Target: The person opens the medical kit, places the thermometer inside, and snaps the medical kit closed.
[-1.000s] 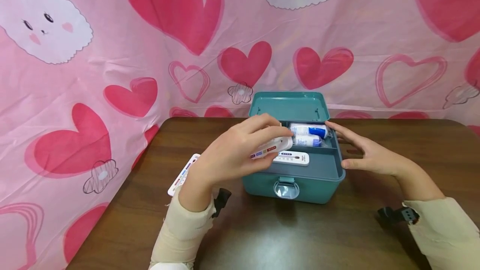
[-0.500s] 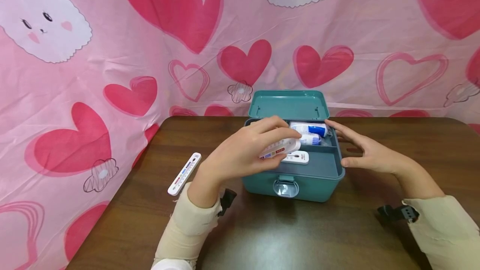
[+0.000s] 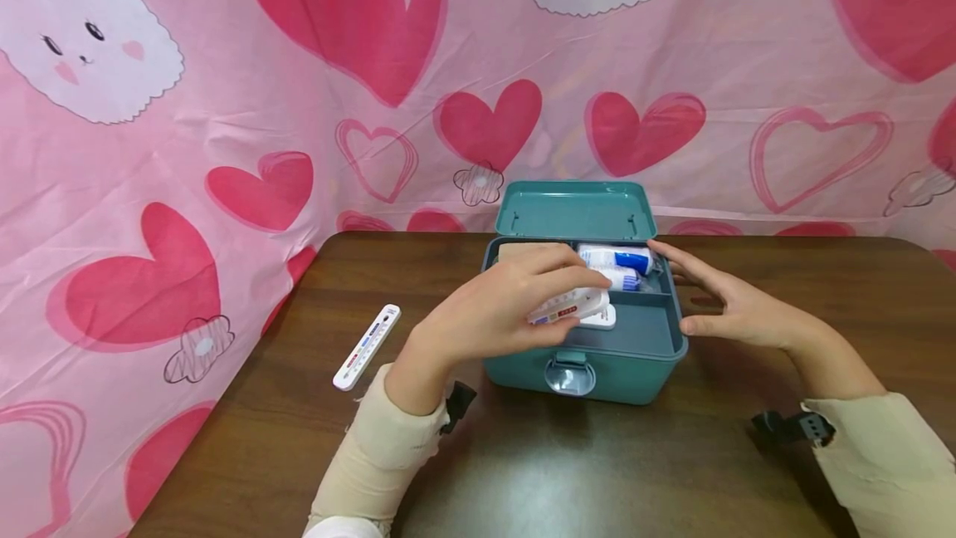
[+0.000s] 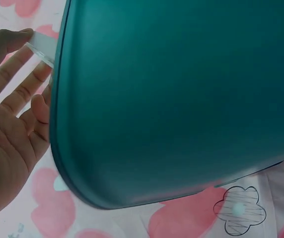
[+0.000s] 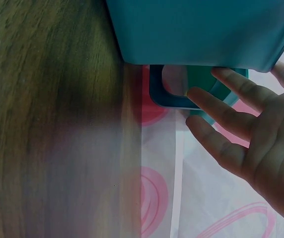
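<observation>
Above the front compartment of a teal first-aid box [image 3: 635,376], my left hand [image 3: 508,305] pinches a white thermometer [image 3: 571,305] with coloured print between thumb and fingers. In the left wrist view the box wall hides most of that thermometer. Under it a second white thermometer [image 3: 601,319] lies in the grey tray, partly covered by the hand. My right hand [image 3: 735,310] touches the right rim of the box with spread, fairly straight fingers. The right wrist view has its fingers [image 5: 226,111] beside the box wall near the handle.
A third thermometer [image 3: 367,347] lies on the wooden table [image 3: 582,471], left of the box. White and blue wrapped rolls [image 3: 616,257] fill the rear right compartment; something beige [image 3: 523,250] sits rear left. The lid [image 3: 575,210] stands raised behind, before a pink heart-print cloth [image 3: 485,48].
My left hand has moved rightward over the tray with the thermometer, uncovering the beige item and the whole table thermometer. The right hand stays at the rim.
</observation>
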`<action>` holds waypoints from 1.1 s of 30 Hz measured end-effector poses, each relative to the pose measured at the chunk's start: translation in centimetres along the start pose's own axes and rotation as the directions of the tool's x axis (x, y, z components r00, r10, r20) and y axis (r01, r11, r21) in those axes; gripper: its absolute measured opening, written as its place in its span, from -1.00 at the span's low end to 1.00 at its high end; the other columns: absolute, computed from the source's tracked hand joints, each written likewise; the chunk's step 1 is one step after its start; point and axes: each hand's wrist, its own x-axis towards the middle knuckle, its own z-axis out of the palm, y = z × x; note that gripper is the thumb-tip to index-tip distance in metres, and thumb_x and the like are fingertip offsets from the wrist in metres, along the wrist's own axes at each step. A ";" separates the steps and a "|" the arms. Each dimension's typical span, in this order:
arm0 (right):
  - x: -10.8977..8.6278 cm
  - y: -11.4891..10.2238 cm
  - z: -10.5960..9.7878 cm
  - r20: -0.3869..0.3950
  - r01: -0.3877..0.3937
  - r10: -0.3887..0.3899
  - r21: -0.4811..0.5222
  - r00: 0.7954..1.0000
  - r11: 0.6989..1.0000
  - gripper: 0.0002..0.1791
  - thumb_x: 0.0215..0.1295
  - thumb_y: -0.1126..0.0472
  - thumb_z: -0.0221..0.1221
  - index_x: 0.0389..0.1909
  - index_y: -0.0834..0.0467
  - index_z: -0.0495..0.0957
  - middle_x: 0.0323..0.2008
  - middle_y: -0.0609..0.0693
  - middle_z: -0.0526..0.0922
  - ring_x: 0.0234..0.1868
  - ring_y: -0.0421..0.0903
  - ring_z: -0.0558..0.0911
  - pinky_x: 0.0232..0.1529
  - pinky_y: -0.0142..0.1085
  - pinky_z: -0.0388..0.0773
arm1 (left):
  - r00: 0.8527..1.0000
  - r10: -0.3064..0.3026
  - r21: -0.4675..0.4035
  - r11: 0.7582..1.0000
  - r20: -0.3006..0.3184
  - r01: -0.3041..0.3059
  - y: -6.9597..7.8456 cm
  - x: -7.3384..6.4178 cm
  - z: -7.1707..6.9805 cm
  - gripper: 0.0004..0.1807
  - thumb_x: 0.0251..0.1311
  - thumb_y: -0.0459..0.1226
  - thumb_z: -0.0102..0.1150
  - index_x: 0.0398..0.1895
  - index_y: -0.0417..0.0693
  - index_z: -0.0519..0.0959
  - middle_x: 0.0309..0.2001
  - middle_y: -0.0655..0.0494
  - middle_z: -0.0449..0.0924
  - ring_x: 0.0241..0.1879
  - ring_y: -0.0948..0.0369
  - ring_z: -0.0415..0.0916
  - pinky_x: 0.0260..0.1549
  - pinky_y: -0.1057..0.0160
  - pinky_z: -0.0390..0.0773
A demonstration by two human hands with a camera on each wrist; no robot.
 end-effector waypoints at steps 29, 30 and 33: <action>0.1 0.3 0.2 0.008 0.000 0.000 0.022 1.000 1.000 0.05 0.17 0.22 0.22 0.59 -0.20 -0.15 0.55 0.21 -0.02 0.40 0.48 0.15 0.06 0.60 0.22 | 0.979 -0.086 -0.118 0.987 0.186 0.109 -1.1 0.1 2.0 -0.58 0.27 -0.25 0.27 0.19 -0.05 0.55 0.03 0.14 0.58 -0.05 0.31 0.44 0.02 0.53 0.44; 0.1 0.3 0.2 0.007 -0.003 0.003 0.020 1.000 1.000 0.05 0.17 0.22 0.22 0.59 -0.20 -0.15 0.55 0.21 -0.02 0.40 0.48 0.15 0.05 0.60 0.22 | 0.977 -0.091 -0.121 0.986 0.194 0.116 -1.1 0.1 2.1 -0.58 0.27 -0.24 0.27 0.20 -0.05 0.55 0.04 0.14 0.58 -0.06 0.32 0.44 0.01 0.53 0.44; 0.1 0.4 0.2 0.006 -0.004 0.004 0.014 1.000 1.000 0.05 0.16 0.23 0.21 0.59 -0.20 -0.15 0.55 0.22 -0.02 0.40 0.49 0.15 0.05 0.60 0.22 | 0.971 -0.107 -0.126 0.983 0.213 0.136 -1.1 0.1 2.2 -0.58 0.28 -0.24 0.26 0.20 -0.04 0.54 0.03 0.15 0.58 -0.09 0.33 0.44 -0.02 0.52 0.45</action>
